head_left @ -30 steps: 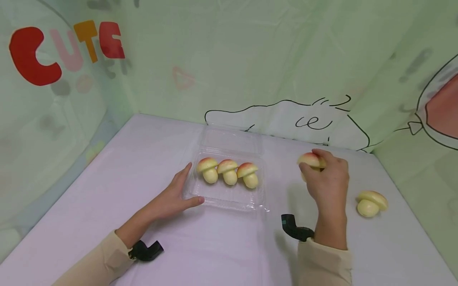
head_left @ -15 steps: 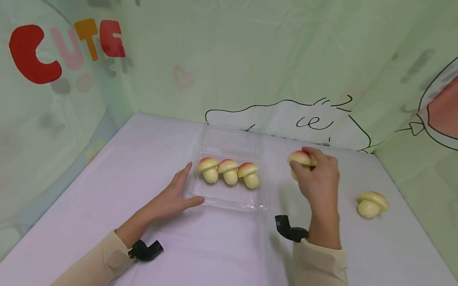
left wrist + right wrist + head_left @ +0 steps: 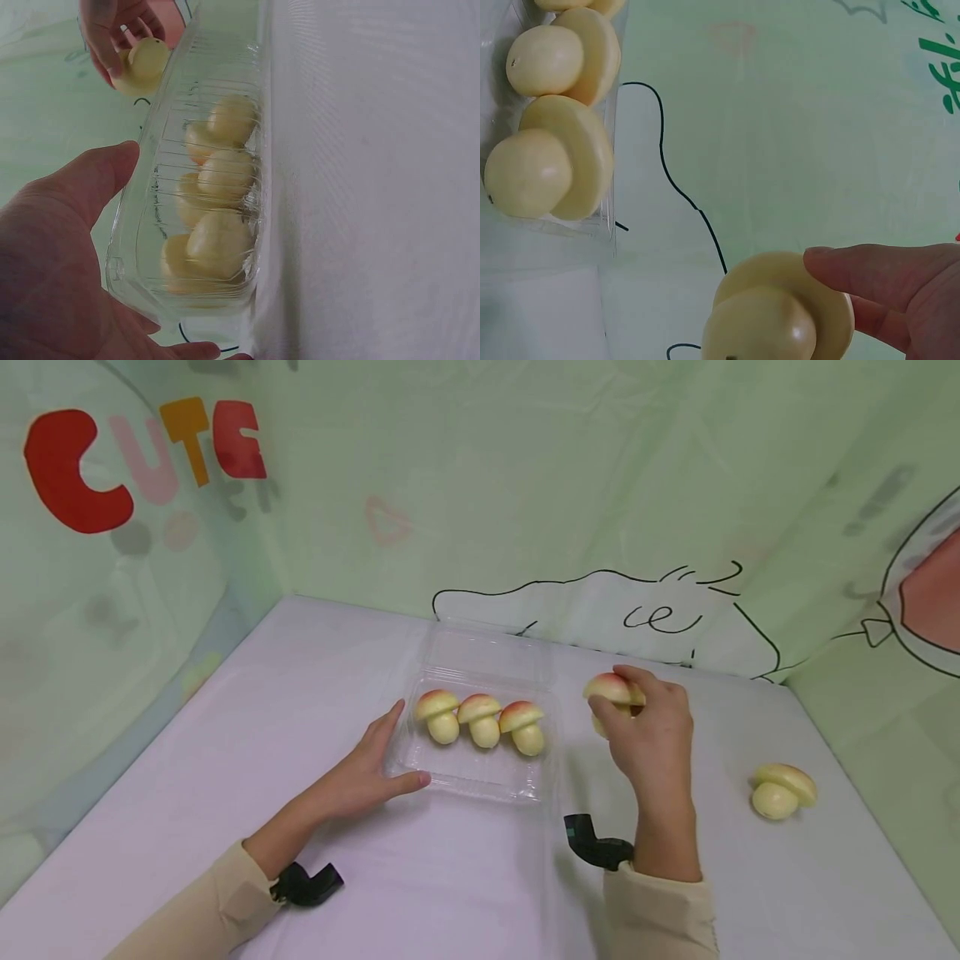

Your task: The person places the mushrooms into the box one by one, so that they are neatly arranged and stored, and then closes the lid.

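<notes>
the person's right grip point(image 3: 652, 731) is narrow, with thumb and fingers pinching a yellow mushroom point(image 3: 606, 687) by its round top, which is partly red. it is up in the air, to the right of the clear box point(image 3: 468, 772) and not touching it. the left grip point(image 3: 367, 781) is wide, with thumb and fingers spread around the box's near left corner. three more mushrooms point(image 3: 487, 732) lie in a row in the box, and its see-through lid point(image 3: 487, 653) lies back. one other mushroom point(image 3: 780, 791) sits on the counter point(image 3: 442, 877), far right.
</notes>
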`<state>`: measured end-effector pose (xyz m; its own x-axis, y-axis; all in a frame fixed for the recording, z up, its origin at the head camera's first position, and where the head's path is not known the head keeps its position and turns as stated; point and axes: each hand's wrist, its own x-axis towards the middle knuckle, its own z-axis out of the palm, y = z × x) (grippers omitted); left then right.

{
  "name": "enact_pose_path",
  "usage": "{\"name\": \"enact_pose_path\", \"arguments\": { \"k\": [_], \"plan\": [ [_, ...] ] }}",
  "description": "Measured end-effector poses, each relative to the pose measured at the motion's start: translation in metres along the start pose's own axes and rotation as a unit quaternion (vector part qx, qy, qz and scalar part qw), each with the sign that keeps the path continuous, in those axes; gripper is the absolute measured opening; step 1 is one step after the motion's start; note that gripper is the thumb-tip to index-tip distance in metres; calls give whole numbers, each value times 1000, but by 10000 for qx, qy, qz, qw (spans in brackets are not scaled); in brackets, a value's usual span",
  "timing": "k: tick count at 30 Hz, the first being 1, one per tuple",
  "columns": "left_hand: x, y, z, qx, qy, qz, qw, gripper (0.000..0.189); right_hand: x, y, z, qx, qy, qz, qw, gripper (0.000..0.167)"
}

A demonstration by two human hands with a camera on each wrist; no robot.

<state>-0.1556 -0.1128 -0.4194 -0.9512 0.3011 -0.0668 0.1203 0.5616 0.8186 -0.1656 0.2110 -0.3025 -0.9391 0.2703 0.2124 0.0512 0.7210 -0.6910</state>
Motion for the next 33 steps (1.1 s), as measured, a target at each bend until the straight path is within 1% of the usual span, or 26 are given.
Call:
{"name": "enact_pose_path", "arguments": {
  "k": [4,10,16,21,26,33],
  "plan": [
    [-1,1,0,2,-5,-26,10000,115,-1,-2,2,-6,-23,-53,10000,50],
    [-1,1,0,-9,16,47,10000,114,-3,-5,5,59,-148,-47,9999,50],
    [-1,1,-1,-7,7,27,10000,115,-4,-9,7,140,-281,-162,9994,51],
    [-1,2,0,-12,1,-15,10000,115,-7,-14,10,257,-326,-327,9986,49],
    [-1,2,0,-29,-11,-25,10000,115,-10,-20,18,288,-376,-501,9976,47],
    [-2,3,-1,-7,-8,-5,10000,114,-16,-28,32,294,-626,-841,9941,47]
  ]
}}
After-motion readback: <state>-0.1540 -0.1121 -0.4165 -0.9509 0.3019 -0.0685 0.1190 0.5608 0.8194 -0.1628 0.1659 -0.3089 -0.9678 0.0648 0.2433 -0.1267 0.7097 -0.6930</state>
